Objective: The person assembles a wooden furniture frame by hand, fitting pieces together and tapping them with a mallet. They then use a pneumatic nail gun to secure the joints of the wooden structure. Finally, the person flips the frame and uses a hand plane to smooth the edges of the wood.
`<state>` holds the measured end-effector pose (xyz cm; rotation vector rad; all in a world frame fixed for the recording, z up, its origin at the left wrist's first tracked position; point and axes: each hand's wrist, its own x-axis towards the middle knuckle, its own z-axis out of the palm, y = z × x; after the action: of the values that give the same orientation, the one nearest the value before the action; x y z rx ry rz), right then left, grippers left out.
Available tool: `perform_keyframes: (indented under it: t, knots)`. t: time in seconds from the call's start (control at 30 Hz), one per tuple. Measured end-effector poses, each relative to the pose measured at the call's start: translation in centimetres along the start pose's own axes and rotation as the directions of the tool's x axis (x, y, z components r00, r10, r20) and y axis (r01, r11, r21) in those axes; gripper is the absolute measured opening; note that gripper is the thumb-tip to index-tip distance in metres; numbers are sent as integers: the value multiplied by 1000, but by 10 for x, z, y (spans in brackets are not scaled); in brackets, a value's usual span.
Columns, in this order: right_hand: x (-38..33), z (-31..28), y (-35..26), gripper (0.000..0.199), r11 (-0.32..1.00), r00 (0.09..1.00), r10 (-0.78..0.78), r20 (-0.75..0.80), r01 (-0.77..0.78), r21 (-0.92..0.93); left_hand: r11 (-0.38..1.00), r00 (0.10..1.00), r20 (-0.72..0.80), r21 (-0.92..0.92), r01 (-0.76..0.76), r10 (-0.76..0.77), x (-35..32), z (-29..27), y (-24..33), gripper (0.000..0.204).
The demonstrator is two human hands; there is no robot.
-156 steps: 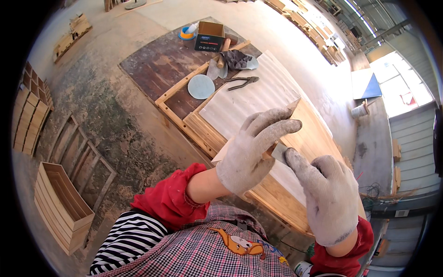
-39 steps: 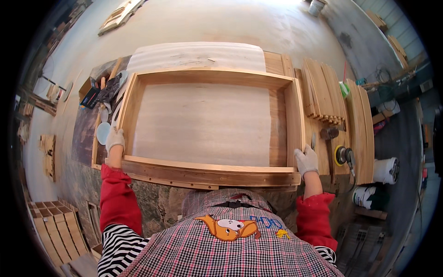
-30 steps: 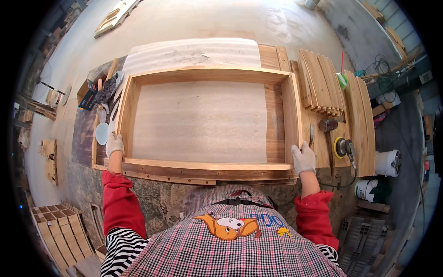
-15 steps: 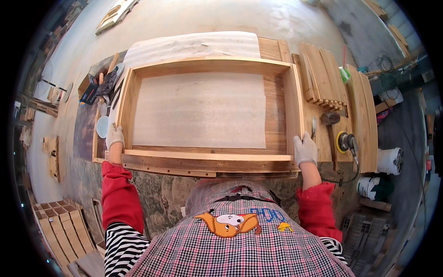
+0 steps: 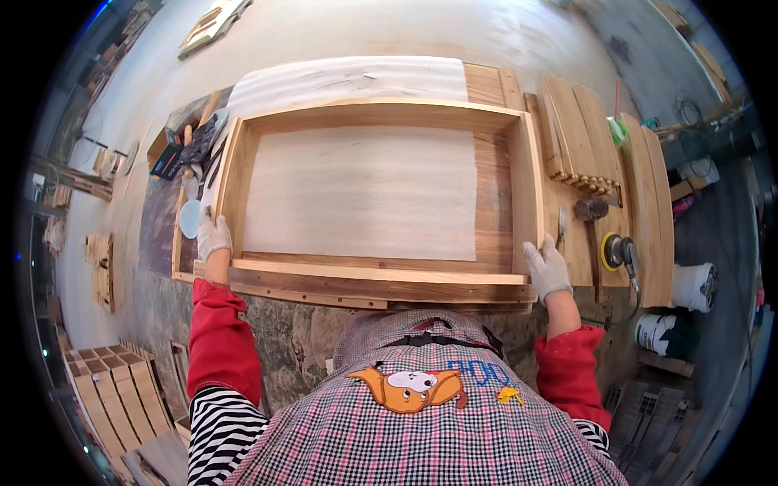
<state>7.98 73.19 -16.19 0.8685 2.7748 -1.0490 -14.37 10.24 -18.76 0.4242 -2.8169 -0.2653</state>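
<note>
The person's gloved left hand (image 5: 213,235) grips the near left corner of a large shallow wooden frame (image 5: 381,274), at about eight o'clock. The gloved right hand (image 5: 547,267) grips its near right corner, at four o'clock. A round sander (image 5: 618,253) lies just right of that hand, beside stacked wooden slats (image 5: 579,134).

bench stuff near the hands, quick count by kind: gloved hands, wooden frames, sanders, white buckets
gloved hands: 2, left hand and right hand
wooden frame: 1
sander: 1
white bucket: 1
total: 5
</note>
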Motion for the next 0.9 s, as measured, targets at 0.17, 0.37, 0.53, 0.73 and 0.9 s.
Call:
perform_keyframes:
  t: [0.17, 0.37, 0.53, 0.73, 0.9]
  knots:
    - [-4, -23, 36, 52, 788, 993, 112, -39, -65, 612, 781, 917, 139, -580, -231, 373, -49, -8, 114, 42]
    - [-39, -19, 107, 41, 731, 977, 211, 12, -166, 662, 580, 120, 601, -669, -466, 790, -188, -69, 294, 55]
    - [-75, 13, 155, 39, 702, 968, 233, 88, -230, 674, 443, 144, 561, -444, -779, 815, -221, -38, 310, 40]
    - [-90, 35, 184, 33, 579, 946, 267, 182, -309, 755, 507, 272, 574, -299, -808, 772, -235, -39, 315, 31]
    - [-63, 22, 177, 31, 592, 978, 192, 85, -184, 785, 529, 305, 590, -252, -810, 748, -241, -43, 319, 32]
